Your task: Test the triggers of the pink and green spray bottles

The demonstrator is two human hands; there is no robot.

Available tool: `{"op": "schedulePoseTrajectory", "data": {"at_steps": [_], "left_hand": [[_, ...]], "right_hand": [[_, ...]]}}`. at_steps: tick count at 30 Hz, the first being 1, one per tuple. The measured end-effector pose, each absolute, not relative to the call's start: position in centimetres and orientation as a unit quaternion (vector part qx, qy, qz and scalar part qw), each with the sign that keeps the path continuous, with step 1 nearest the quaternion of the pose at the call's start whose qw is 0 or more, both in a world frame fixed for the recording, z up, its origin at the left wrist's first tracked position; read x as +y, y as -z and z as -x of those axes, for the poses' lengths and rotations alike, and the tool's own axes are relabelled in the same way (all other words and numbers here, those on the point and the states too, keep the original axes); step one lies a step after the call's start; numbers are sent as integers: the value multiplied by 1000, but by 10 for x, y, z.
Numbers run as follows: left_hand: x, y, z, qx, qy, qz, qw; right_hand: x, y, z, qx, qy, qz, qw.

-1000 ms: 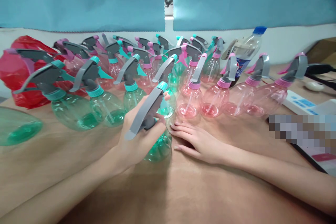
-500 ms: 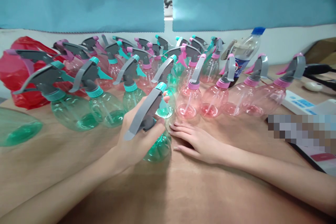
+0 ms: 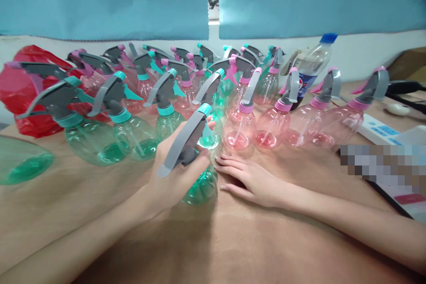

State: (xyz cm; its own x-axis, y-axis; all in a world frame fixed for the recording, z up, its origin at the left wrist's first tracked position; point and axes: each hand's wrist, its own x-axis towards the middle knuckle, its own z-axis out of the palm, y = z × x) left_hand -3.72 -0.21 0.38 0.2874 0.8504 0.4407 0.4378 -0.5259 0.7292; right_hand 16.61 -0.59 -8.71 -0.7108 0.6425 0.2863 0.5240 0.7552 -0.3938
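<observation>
My left hand [image 3: 173, 173] is wrapped round the neck of a green spray bottle [image 3: 201, 188], which stands upright on the wooden table [image 3: 233, 244]. Its grey trigger head with a turquoise nozzle rises above my thumb; the collar is mostly hidden by my fingers. Just right of that bottle, my right hand [image 3: 251, 179] lies flat on the table, fingers outstretched and holding nothing. Right behind my hands stand another green spray bottle [image 3: 213, 135] and a pink spray bottle [image 3: 238, 131].
Rows of green and pink spray bottles [image 3: 133, 140] spread across the table's far side. A red plastic bag [image 3: 40, 124] sits at the left, a blue-capped soda bottle [image 3: 313, 64] at the back right. A white power strip [image 3: 379, 131] lies at the right.
</observation>
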Motion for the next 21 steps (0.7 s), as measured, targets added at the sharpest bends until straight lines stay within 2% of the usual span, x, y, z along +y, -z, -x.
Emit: {"op": "schedulePoseTrajectory", "data": {"at_steps": [21], "left_hand": [[-2, -7, 37, 430, -416, -761, 251]], "right_hand": [[-6, 87, -166, -911, -155, 318, 212]]}}
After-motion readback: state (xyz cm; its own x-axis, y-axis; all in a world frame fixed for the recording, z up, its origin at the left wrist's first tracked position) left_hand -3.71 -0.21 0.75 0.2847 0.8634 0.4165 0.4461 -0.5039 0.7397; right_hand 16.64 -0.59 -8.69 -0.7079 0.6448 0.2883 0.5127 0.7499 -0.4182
